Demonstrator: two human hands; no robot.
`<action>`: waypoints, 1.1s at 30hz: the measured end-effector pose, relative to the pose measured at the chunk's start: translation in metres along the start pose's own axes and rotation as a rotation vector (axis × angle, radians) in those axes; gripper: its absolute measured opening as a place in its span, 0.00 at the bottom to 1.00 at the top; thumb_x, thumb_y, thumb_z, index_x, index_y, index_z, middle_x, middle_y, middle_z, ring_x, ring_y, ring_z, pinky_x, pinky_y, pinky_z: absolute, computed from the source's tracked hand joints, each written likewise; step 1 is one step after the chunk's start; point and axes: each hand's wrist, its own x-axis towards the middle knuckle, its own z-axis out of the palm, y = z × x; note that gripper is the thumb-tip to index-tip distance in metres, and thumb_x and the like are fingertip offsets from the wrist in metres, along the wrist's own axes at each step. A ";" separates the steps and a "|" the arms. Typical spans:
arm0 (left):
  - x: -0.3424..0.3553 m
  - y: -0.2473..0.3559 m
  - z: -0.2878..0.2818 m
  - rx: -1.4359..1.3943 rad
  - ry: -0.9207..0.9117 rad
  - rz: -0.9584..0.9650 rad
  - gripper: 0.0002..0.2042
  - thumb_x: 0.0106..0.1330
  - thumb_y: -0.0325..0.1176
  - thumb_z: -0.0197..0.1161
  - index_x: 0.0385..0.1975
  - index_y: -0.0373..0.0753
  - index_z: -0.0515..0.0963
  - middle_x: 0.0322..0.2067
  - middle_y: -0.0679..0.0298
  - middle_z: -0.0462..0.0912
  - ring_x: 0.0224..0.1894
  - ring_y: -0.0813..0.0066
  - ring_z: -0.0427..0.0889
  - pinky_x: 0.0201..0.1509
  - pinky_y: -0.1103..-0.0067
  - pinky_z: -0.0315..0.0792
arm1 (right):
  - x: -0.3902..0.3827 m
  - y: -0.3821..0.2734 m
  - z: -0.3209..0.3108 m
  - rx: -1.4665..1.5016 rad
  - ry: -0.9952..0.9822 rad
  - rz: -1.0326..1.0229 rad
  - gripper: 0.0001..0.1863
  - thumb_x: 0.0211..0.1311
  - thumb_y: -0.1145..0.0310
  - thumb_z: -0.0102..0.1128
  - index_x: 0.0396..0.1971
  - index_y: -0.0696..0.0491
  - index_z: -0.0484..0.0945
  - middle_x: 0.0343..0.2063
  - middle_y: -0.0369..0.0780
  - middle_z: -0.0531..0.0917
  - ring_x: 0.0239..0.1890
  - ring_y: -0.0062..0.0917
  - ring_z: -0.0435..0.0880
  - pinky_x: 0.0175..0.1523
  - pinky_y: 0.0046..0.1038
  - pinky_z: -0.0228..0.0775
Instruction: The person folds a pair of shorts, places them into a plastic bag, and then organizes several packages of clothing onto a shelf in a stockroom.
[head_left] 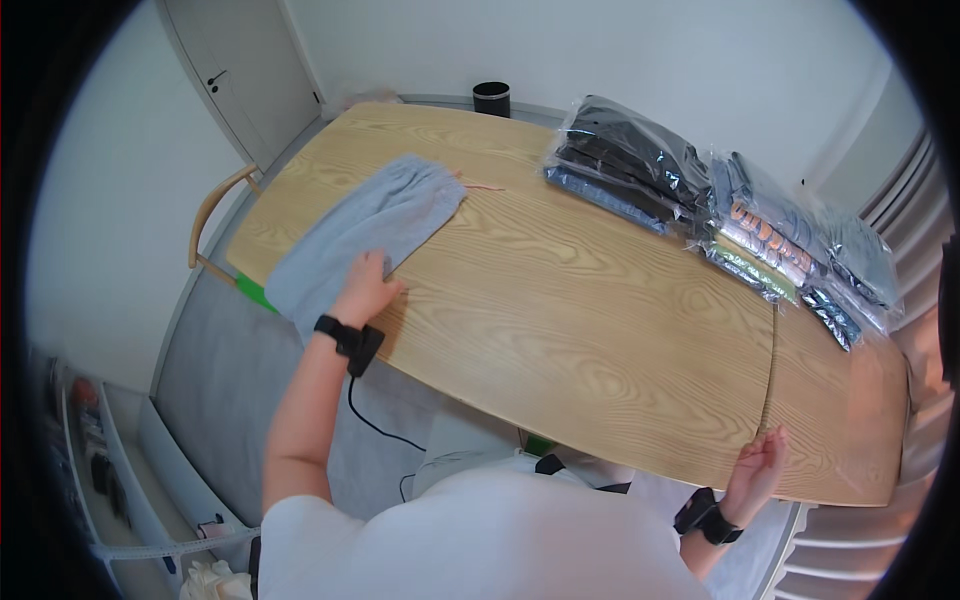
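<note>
A pair of light blue denim trousers [350,222] lies folded lengthwise on the left part of the wooden table [560,300]. Its gathered waist end points to the far side, with a thin pinkish cord [484,187] trailing from it. My left hand [368,288] rests at the garment's near right edge, thumb spread away from the fingers; the fingertips are partly hidden. At the table's front right edge, my right hand [760,464] is held with loosely bent fingers and nothing visible in them. Both wrists wear black straps with small devices.
Clear-bagged folded dark clothes [630,150] and more bagged garments [765,225] are stacked along the far right edge. A wooden chair [208,222] stands at the left end. A black bin [491,98] is behind the table; a cable [385,430] hangs from my left wrist.
</note>
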 end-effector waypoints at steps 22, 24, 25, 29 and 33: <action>-0.052 0.225 0.012 -0.504 -0.797 0.654 0.21 0.61 0.44 0.59 0.47 0.35 0.70 0.40 0.55 0.76 0.43 0.65 0.74 0.46 0.74 0.68 | -0.039 0.102 0.099 0.105 -0.295 0.704 0.20 0.64 0.65 0.51 0.54 0.57 0.65 0.49 0.41 0.75 0.50 0.28 0.74 0.56 0.31 0.66; -0.042 0.224 0.026 -0.655 -0.764 0.538 0.23 0.63 0.44 0.58 0.54 0.38 0.67 0.49 0.60 0.73 0.49 0.71 0.72 0.50 0.74 0.68 | -0.034 0.103 0.093 0.103 -0.245 0.656 0.20 0.65 0.65 0.49 0.55 0.57 0.65 0.52 0.39 0.73 0.53 0.29 0.72 0.57 0.31 0.65; -0.031 0.221 0.034 -0.656 -0.775 0.552 0.23 0.63 0.44 0.58 0.54 0.38 0.67 0.49 0.60 0.73 0.49 0.71 0.72 0.50 0.74 0.68 | -0.035 0.102 0.088 0.106 -0.233 0.645 0.20 0.65 0.65 0.49 0.55 0.57 0.65 0.52 0.39 0.73 0.53 0.29 0.72 0.57 0.31 0.65; -0.006 0.234 0.056 -0.728 -0.657 0.430 0.26 0.64 0.45 0.56 0.57 0.35 0.64 0.52 0.59 0.71 0.52 0.71 0.70 0.53 0.75 0.65 | -0.045 0.089 0.081 -0.012 -0.257 0.554 0.21 0.66 0.66 0.48 0.56 0.58 0.63 0.54 0.40 0.72 0.55 0.28 0.70 0.59 0.30 0.61; 0.002 0.274 0.059 -0.849 -0.896 0.199 0.25 0.62 0.44 0.58 0.54 0.34 0.67 0.54 0.56 0.70 0.58 0.68 0.67 0.58 0.72 0.63 | -0.067 0.057 0.080 -0.100 -0.394 0.474 0.22 0.66 0.68 0.47 0.58 0.59 0.59 0.55 0.41 0.70 0.56 0.28 0.69 0.60 0.32 0.61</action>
